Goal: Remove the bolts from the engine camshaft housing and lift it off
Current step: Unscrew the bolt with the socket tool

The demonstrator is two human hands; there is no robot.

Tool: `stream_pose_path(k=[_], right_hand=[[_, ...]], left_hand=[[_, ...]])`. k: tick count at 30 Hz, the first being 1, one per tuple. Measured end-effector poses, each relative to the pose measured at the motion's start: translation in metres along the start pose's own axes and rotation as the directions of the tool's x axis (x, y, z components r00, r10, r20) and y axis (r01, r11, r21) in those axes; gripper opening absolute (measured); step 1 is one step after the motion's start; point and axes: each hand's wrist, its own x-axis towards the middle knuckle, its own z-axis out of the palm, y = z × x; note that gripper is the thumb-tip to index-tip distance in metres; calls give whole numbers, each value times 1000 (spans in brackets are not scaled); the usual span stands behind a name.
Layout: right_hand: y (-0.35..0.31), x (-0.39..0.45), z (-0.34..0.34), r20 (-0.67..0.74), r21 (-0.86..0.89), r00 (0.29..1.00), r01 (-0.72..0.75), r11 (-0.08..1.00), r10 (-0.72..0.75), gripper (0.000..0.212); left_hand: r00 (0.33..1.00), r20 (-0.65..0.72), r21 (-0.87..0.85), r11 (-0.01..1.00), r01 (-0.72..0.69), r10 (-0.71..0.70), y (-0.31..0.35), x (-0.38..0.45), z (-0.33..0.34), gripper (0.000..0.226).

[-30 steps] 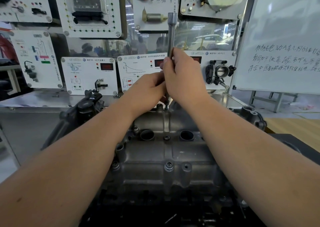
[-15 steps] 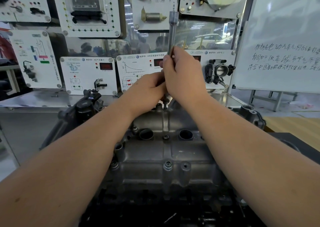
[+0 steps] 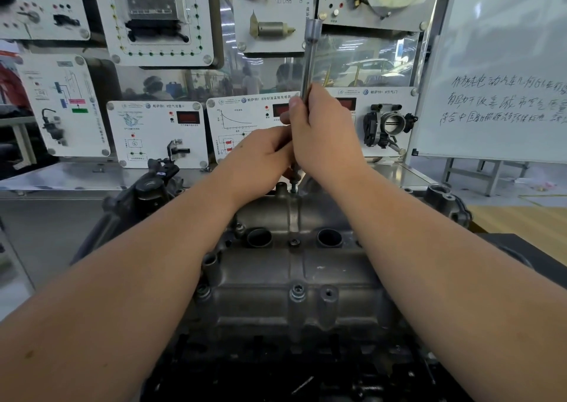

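Right under both hands, the camshaft housing (image 3: pixel 294 279) sits bolted on the engine, its far edge just below the knuckles. The right hand (image 3: pixel 325 137) wraps a long driver shaft (image 3: pixel 310 64) that stands upright on a far-edge bolt (image 3: pixel 294 183); the left hand (image 3: pixel 260 159), touching the right, curls around the shaft's lower part. Over the last second almost nothing has shifted: the shaft has stayed vertical and both grips have held, so this bolt is probably still being turned out, with the lift-off some way ahead. Nearer the wrists, another bolt (image 3: pixel 297 291) is seated in its boss. The tool tip and bolt head are mostly hidden behind the fingers, so how far the bolt has risen cannot be told.
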Motion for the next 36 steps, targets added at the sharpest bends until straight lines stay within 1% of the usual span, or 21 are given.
stream_pose_path(k=[3,5,7,8,10,13,15,18,19,22,26,29,31,33,36], right_hand=[[1,-1,0,-27,-27,999,33,999,-33,21],[1,-3,-2,-37,-6,998,44,999,-45,19],[-2,-5,-3,-32,21,999,43,999,-42,34],[-2,-6,-3,-26,20,999,46,999,-46,36],[-2,-6,-2,-16,1,998,55,998,-55,31],[0,-4,-3,-19,-23,998,59,998,-60,23],[0,-5,-2,-7,-4,998,56,998,-56,26],[-3,-7,-3,4,15,998,66,998,-66,33],[-3,-7,-3,3,7,998,69,998,-69,32],[-2,-6,-3,-6,-40,997,74,996,-74,17],[-2,-5,-2,47,-38,998,54,998,-52,13],[-5,-6,-2,58,1,998,35,999,-35,36],[-5,-6,-2,36,26,998,43,999,-44,41],[-4,-7,-3,3,12,998,70,997,-70,37],[-3,-6,-4,-22,-37,995,97,995,-98,18]], left_hand=[[1000,-16,19,1000,0,1,-1,1,-2,20],[1000,-17,16,1000,1,0,-2,3,-2,18],[1000,-17,2,1000,6,-6,-2,3,-2,18],[1000,-21,1,1000,7,-7,-3,3,-2,18],[1000,-24,-4,1000,-1,1,-3,2,-2,15],[1000,2,-13,1000,-13,13,-1,0,0,19],[1000,12,-2,1000,-13,13,-1,0,-1,20],[1000,7,33,999,-16,16,-2,1,-3,16],[1000,6,36,999,-25,25,-1,1,-3,15],[999,-7,37,999,-35,36,0,1,-3,15],[1000,-10,29,1000,-7,7,0,0,-2,15],[1000,10,36,999,5,-5,0,0,-2,15],[1000,8,65,998,-3,2,0,0,-3,14],[1000,8,62,998,-7,6,1,0,-4,11],[1000,15,18,1000,-4,4,3,0,-4,28]])
